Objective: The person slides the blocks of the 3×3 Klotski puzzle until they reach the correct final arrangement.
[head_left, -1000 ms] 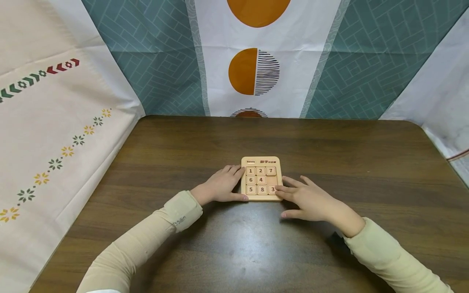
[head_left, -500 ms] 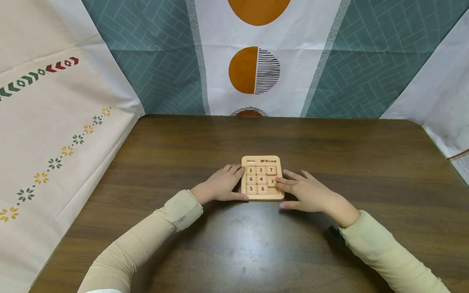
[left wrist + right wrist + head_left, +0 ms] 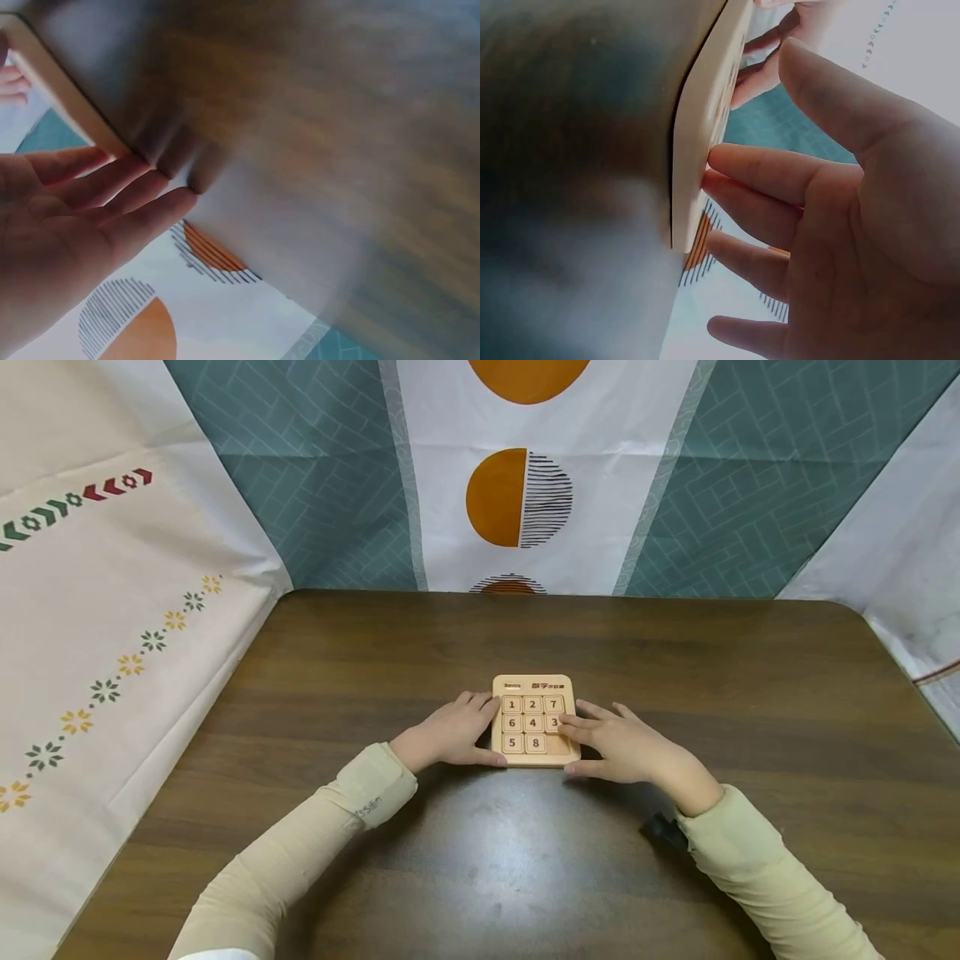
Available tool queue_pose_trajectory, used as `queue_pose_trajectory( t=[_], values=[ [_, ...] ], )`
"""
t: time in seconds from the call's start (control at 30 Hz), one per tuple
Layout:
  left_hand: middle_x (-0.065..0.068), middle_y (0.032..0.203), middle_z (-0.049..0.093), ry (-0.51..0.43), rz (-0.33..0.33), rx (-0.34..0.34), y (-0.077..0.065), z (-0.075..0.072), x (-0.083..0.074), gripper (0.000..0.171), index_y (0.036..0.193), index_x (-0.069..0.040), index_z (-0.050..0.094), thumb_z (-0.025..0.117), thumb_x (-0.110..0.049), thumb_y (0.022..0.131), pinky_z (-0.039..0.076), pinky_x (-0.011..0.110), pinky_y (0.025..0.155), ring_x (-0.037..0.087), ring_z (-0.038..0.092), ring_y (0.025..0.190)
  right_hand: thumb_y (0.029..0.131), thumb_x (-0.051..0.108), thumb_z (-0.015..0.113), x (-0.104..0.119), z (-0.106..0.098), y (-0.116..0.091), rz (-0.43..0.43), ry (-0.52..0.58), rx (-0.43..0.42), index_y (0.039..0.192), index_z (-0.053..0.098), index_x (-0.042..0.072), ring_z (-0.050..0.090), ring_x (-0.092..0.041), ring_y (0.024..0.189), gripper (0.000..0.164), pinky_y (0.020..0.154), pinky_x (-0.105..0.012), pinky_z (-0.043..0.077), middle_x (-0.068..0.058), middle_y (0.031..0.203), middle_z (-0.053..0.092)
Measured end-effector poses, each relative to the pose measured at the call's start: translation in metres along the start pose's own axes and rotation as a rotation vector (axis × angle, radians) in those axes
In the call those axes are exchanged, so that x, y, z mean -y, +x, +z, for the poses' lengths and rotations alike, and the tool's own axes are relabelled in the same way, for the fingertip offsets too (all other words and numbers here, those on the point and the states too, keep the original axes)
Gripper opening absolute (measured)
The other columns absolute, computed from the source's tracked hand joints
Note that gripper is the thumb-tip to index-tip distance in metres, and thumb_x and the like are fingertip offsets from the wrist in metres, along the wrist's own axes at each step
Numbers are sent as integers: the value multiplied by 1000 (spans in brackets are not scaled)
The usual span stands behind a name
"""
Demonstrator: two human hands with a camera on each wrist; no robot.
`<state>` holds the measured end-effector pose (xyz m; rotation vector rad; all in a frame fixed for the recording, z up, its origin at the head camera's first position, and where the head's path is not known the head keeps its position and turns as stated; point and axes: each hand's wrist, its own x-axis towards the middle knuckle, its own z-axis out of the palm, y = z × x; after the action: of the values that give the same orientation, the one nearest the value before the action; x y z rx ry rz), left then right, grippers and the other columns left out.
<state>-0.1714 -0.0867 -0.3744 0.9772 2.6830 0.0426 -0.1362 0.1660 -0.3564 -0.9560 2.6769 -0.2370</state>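
A pale wooden number slide puzzle (image 3: 540,761) lies flat on the table. Its rows read 1 2 7, 6 4 3, then 5 8, with bare wood in the bottom right slot. My left hand (image 3: 453,732) rests against the left side, thumb at the lower left corner; the left wrist view shows its straight fingertips along the frame edge. Index and middle fingertips of my right hand (image 3: 626,747) touch the 3 tile (image 3: 552,723), partly covering it. The right thumb is near the lower right corner. In the right wrist view the other fingers are extended beside the frame (image 3: 694,150).
The brown wood-grain table (image 3: 480,877) extends on all sides of the puzzle. A patterned teal and white cloth (image 3: 315,518) hangs behind it, and a white cloth with flower motifs (image 3: 75,635) hangs along the left. Something small and black (image 3: 663,831) shows under the right cuff.
The 3 tile has slid up from the bottom right slot to the middle row under my right fingertips. My right hand has shifted slightly up and left; my left hand keeps its place.
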Motion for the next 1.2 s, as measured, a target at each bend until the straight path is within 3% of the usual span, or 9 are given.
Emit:
queue_pose_trajectory(
  t=[0.4,0.93,1.2],
  values=[
    [19,145,26,-70,-43,89,2,-11,-2,96,143,1,23,64,-55,77,29,39,103,32,25,131,86,45,57,-2,-1,2,28,40,23,136,44,9,21,-32,134,63,98,-64,14,-7,142,37],
    [17,146,26,-99,-53,115,7,-13,0,93,143,0,24,66,-50,77,27,40,104,30,25,132,86,44,58,-2,1,3,16,29,10,136,44,10,21,-31,134,62,98,-64,15,-7,142,37],
    [17,146,26,-70,-64,123,8,-14,1,93,143,0,24,66,-51,77,27,39,104,30,25,132,85,49,56,6,4,5,-118,-53,16,139,39,12,18,-28,135,68,100,-63,14,-5,144,33]
  ],
)
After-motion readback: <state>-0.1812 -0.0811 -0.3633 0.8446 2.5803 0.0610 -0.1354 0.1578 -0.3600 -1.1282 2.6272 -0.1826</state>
